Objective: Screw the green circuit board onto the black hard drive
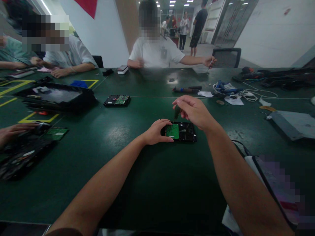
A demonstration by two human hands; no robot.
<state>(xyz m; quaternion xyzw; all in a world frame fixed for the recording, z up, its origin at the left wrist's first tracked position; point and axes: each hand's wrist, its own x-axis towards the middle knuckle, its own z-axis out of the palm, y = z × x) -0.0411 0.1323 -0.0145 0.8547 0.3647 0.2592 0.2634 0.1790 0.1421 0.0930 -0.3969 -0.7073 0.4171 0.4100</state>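
A black hard drive (188,132) with a green circuit board (172,131) facing up lies flat on the dark green table. My left hand (158,132) is closed around its left end, thumb along the near edge and fingers along the far edge. Over the drive's far edge, my right hand (194,110) pinches the dark handle of a screwdriver (176,112), which points down towards the board. The screwdriver's tip is too small to make out. Another hard drive (117,100), also board side up, rests further back to the left.
A black tray (56,95) stands at the left, near dismantled black parts (27,154) under a co-worker's hand (14,131). To the right are a grey metal case (295,123), a bundle of cables (227,88) and a tablet-like screen (275,183). A person in white (157,50) sits opposite.
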